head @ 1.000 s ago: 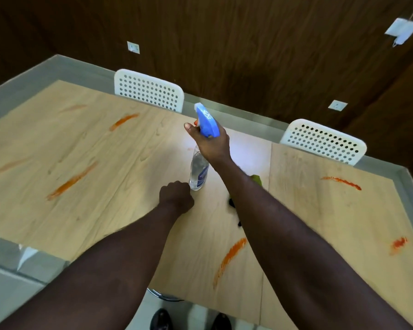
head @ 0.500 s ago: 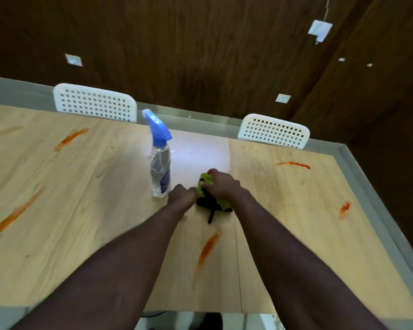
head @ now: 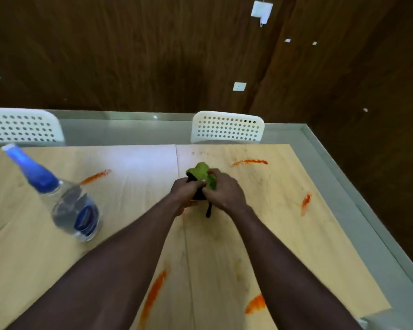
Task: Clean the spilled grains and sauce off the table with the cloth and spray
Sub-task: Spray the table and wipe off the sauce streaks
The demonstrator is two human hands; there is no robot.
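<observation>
Left hand (head: 185,189) has joined right hand (head: 225,191) — both grip cloth (head: 201,168).

There is 1 view, from a wide-angle camera worn on the person's head, looking forward and steeply down across the wooden table (head: 260,234) from its near side toward the dark panelled wall (head: 153,55) beyond. It sits close: both forearms run up from the bottom edge, and the left hand (head: 186,189) and right hand (head: 224,191) meet on the green cloth (head: 200,169) near the frame's middle. Toward the left edge the spray bottle (head: 74,210) shows slanted, and the 2 white chairs (head: 227,127) behind the far edge and the table's far right corner also fall inside the frame.
</observation>
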